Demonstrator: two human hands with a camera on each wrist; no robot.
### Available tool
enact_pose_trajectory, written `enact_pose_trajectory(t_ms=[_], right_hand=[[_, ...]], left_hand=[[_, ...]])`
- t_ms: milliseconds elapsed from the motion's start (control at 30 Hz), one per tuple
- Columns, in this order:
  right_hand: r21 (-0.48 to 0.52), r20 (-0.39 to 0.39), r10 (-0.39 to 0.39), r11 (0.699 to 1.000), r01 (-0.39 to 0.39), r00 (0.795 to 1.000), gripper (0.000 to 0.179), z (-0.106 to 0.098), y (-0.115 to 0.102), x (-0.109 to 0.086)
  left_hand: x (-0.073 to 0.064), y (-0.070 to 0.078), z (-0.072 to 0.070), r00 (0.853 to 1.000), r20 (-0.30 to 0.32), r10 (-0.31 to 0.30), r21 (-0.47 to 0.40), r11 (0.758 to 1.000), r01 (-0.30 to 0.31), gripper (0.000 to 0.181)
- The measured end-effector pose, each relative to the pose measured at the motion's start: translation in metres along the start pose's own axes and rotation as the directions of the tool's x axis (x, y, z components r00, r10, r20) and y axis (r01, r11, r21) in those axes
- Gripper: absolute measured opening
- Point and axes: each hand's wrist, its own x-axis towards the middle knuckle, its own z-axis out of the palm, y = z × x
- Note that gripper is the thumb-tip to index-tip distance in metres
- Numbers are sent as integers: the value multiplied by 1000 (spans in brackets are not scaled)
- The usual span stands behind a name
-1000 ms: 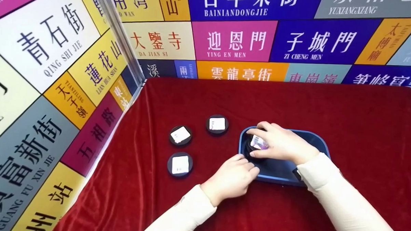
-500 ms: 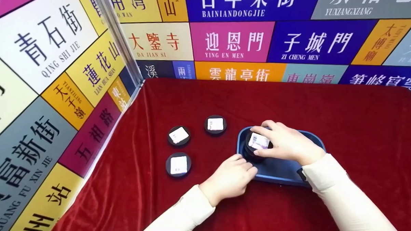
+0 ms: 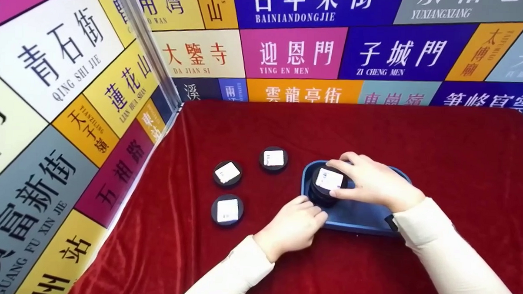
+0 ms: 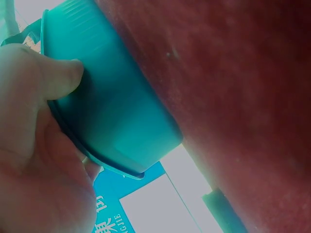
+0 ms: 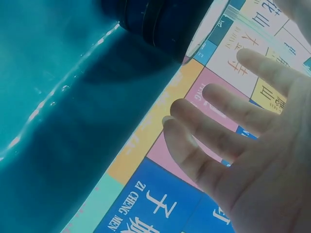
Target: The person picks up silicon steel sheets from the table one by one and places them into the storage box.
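Note:
A blue plastic basin [image 3: 363,216] stands on the red cloth. At its left end is a stack of black round discs [image 3: 329,180], the top one bearing a white label. My left hand [image 3: 294,226] grips the basin's near left rim; in the left wrist view, the thumb presses the outer wall of the basin [image 4: 121,102]. My right hand [image 3: 375,181] hovers over the basin, just right of the stack. In the right wrist view its fingers [image 5: 214,126] are spread and loosely bent, apart from the dark stack [image 5: 150,24], holding nothing.
Left of the basin, three separate black discs with white labels lie on the cloth: a far one [image 3: 273,159], a middle one [image 3: 227,173] and a near one [image 3: 227,210]. Colourful sign panels [image 3: 291,52] wall off the back and left of the red-covered table [image 3: 473,172].
My right hand has drawn off the stack, a little to the right, uncovering the top disc and its label. The left hand keeps its grip on the rim.

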Motion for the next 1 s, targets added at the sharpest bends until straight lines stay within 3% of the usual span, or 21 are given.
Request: enact_pose_trajectory(t_ms=[233,667,1000], right_hand=[[-6,-32,-13,1000,13,999,70,-2,0,-11],[32,0,58,998,-58,998,71,-5,5,-34],[2,-11,77,997,-77,997,72,-4,2,-48]], left_hand=[[1,1,-1,1000,1,5,9,1000,-5,4],[0,2,0,1000,-7,0,-4,1000,0,5],[0,1,0,1000,2,-3,-1,1000,3,4]])
